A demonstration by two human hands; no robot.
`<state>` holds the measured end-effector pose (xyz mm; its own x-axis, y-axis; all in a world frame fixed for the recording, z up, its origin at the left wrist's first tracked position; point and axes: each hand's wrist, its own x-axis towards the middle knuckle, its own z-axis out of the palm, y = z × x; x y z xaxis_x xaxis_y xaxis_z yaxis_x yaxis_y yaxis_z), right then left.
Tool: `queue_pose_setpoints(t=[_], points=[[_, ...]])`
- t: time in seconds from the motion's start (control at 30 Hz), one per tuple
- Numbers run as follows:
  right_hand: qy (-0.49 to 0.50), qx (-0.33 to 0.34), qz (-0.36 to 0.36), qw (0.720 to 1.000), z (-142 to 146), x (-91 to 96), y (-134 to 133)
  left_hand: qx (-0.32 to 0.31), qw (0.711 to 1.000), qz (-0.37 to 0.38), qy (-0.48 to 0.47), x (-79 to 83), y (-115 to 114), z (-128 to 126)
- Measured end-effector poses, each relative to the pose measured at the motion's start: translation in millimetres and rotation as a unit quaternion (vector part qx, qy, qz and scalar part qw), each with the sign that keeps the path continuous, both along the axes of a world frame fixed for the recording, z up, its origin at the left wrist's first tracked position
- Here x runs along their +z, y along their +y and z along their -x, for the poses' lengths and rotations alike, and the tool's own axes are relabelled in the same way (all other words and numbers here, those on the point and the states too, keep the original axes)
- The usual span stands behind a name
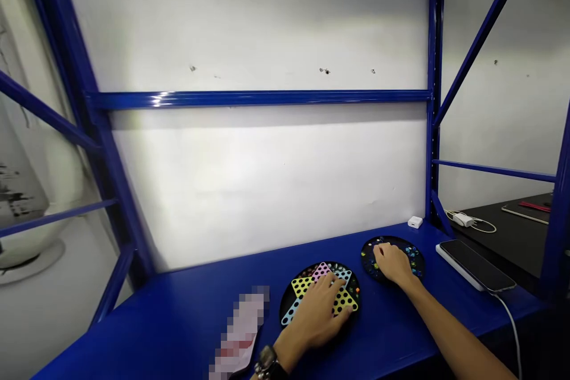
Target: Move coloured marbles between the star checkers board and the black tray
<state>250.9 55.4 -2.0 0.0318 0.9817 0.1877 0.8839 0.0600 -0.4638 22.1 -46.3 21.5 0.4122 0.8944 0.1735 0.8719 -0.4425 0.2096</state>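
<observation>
Flatly, the left hand (315, 312) spreads over the star board (301, 286); the right hand (393, 262) curls, its hold unclear.

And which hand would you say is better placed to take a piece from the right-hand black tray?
Probably the right hand: it is over that tray, while the left hand is over the star-patterned board.

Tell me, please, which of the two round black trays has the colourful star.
The left tray, under the left hand, has the dotted star. The right tray, under the right hand, shows small coloured pieces but no star.
</observation>
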Motion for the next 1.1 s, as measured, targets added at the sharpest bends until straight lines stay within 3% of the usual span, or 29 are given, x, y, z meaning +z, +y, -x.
queue_pose_setpoints(t=[0.07, 0.17, 0.33, 0.6, 1.1], points=[[-0.055, -0.004, 0.028, 0.998, -7, -1.2, 0, 0.013, 0.999, -0.004, 0.030, 6.4, 6, -16], [-0.101, -0.008, 0.014, 0.995, -8, -2.4, -2, 0.029, 0.996, -0.004, 0.085, 7.2, 17, -38], [-0.075, 0.005, 0.019, 0.997, -3, -1.1, -4, 0.033, 0.985, -0.033, 0.163, -2.8, 26, -57], [-0.026, 0.020, 0.031, 0.999, -1, -5.5, 0, -0.016, 0.980, -0.028, 0.197, -3.6, 26, -53], [-0.002, 0.023, 0.036, 0.999, -1, -5.4, 1, -0.045, 0.982, -0.044, 0.179, -2.5, 27, -49]])
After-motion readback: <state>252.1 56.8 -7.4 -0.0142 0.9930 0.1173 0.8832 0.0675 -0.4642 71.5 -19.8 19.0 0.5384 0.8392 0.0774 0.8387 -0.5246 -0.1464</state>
